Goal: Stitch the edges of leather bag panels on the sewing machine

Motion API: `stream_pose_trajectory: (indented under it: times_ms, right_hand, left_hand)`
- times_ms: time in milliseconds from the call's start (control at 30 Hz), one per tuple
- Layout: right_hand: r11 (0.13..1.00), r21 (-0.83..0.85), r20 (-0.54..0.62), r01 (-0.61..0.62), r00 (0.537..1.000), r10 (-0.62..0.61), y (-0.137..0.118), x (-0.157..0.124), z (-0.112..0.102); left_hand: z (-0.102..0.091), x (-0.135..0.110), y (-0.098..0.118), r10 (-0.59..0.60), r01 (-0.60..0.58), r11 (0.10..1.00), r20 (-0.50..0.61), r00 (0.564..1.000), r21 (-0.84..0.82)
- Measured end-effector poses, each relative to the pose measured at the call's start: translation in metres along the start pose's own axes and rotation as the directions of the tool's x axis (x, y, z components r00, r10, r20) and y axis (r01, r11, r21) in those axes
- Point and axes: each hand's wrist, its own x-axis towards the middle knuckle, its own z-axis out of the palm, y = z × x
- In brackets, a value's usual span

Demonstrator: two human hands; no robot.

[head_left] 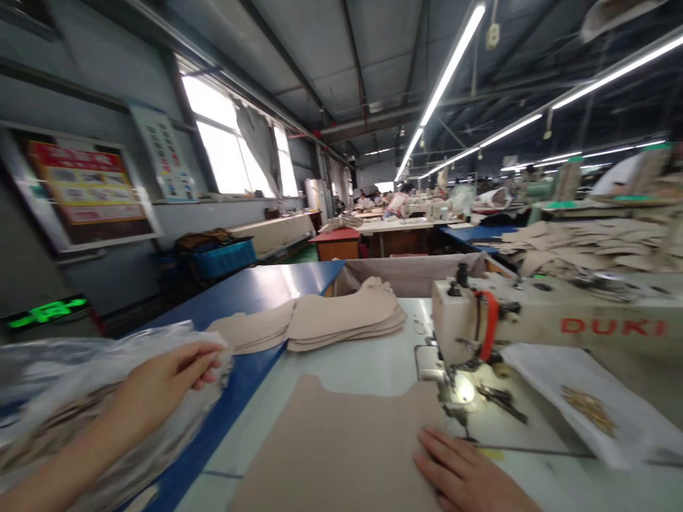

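Observation:
A beige fabric panel (pixel 341 448) with a notched far edge lies on the pale sewing table (pixel 256 412). My right hand (pixel 469 473) rests on its right edge, fingers extended and nearly flat, close to the sewing machine (pixel 469 320). To the left, my left hand (pixel 165 380) is over a clear plastic bag (pixel 176 419) that holds brownish pieces. Its fingers are curled together near the bag's edge, and whatever they pinch is hidden. Just beyond the panel lies a layered stack of beige cut pieces (pixel 346 316), with a second stack (pixel 256 327) beside it.
At the right, a white sheet (pixel 549 384) carries small gold-coloured parts (pixel 590 409). The machine's lamp (pixel 463 390) is lit beside the needle area. A blue tabletop (pixel 250 281) adjoins at the left. Further off are a blue crate (pixel 224 259) and heaped beige pieces (pixel 597 242).

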Motion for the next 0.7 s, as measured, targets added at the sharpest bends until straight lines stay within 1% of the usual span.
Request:
stream_pose_trajectory:
  times_ms: [33, 67, 100, 133, 167, 233, 300, 333, 367, 400, 433, 467, 500, 533, 567, 600, 633, 667, 700]
  right_hand:
    - [0.997, 0.055, 0.052, -0.060, 0.997, 0.057, -0.005, 0.003, -0.005]
    - [0.987, 0.096, 0.100, -0.127, 0.988, 0.118, -0.009, 0.005, -0.010]
    - [0.975, 0.127, 0.136, -0.182, 0.977, 0.165, -0.011, 0.007, -0.013]
    - [0.960, 0.153, 0.144, -0.236, 0.966, 0.215, -0.011, 0.007, -0.015]
    - [0.948, 0.173, 0.157, -0.265, 0.958, 0.239, -0.011, 0.006, -0.018]
    - [0.940, 0.202, 0.140, -0.276, 0.958, 0.251, -0.007, -0.003, -0.027]
    - [0.932, 0.219, 0.066, -0.290, 0.957, 0.282, 0.001, -0.018, -0.042]
    - [0.921, 0.225, 0.010, -0.317, 0.946, 0.323, 0.006, -0.028, -0.051]
    - [0.904, 0.227, -0.047, -0.363, 0.923, 0.383, 0.014, -0.038, -0.062]
    - [0.878, 0.221, -0.097, -0.426, 0.886, 0.454, 0.024, -0.048, -0.073]
    - [0.839, 0.199, -0.122, -0.507, 0.837, 0.534, 0.035, -0.057, -0.083]
    - [0.784, 0.149, -0.118, -0.602, 0.777, 0.619, 0.049, -0.065, -0.091]
    - [0.711, 0.071, -0.091, -0.700, 0.705, 0.703, 0.063, -0.072, -0.098]
    - [0.628, -0.034, -0.030, -0.777, 0.629, 0.777, 0.078, -0.077, -0.102]
    - [0.547, -0.142, 0.035, -0.825, 0.548, 0.836, 0.092, -0.080, -0.104]
    - [0.499, -0.206, 0.080, -0.842, 0.494, 0.866, 0.105, -0.081, -0.104]
    - [0.468, -0.254, 0.119, -0.846, 0.453, 0.883, 0.117, -0.082, -0.102]
    - [0.453, -0.284, 0.148, -0.845, 0.428, 0.892, 0.126, -0.081, -0.098]
    - [0.449, -0.301, 0.169, -0.841, 0.417, 0.893, 0.134, -0.079, -0.094]
  left_hand:
    - [0.023, -0.004, 0.012, 0.053, -0.050, 0.998, 0.085, 0.995, -0.038]
    - [0.049, -0.009, 0.025, 0.102, -0.087, 0.992, 0.171, 0.980, -0.091]
    - [0.077, -0.015, 0.039, 0.142, -0.105, 0.983, 0.259, 0.955, -0.151]
    - [0.104, -0.022, 0.053, 0.186, -0.114, 0.968, 0.338, 0.923, -0.223]
    - [0.130, -0.029, 0.069, 0.230, -0.112, 0.949, 0.399, 0.888, -0.296]
    - [0.174, -0.043, 0.099, 0.307, -0.102, 0.910, 0.490, 0.816, -0.401]
    - [0.205, -0.051, 0.124, 0.341, -0.088, 0.893, 0.539, 0.770, -0.441]
    - [0.217, -0.052, 0.133, 0.346, -0.079, 0.890, 0.554, 0.757, -0.448]
    - [0.225, -0.052, 0.140, 0.347, -0.071, 0.890, 0.567, 0.747, -0.451]
    - [0.232, -0.051, 0.143, 0.347, -0.064, 0.889, 0.578, 0.739, -0.453]
    - [0.236, -0.048, 0.145, 0.345, -0.057, 0.888, 0.580, 0.738, -0.456]
    - [0.240, -0.046, 0.145, 0.342, -0.052, 0.888, 0.581, 0.738, -0.456]
    - [0.243, -0.044, 0.144, 0.336, -0.048, 0.889, 0.579, 0.742, -0.455]
    - [0.245, -0.041, 0.141, 0.330, -0.044, 0.891, 0.577, 0.747, -0.452]
    - [0.248, -0.039, 0.138, 0.324, -0.040, 0.892, 0.575, 0.751, -0.450]
    - [0.251, -0.037, 0.135, 0.319, -0.034, 0.893, 0.576, 0.753, -0.450]
    - [0.255, -0.035, 0.130, 0.317, -0.029, 0.891, 0.575, 0.754, -0.453]
    - [0.259, -0.033, 0.125, 0.317, -0.021, 0.887, 0.577, 0.753, -0.461]
    - [0.265, -0.030, 0.119, 0.318, -0.012, 0.882, 0.577, 0.753, -0.471]
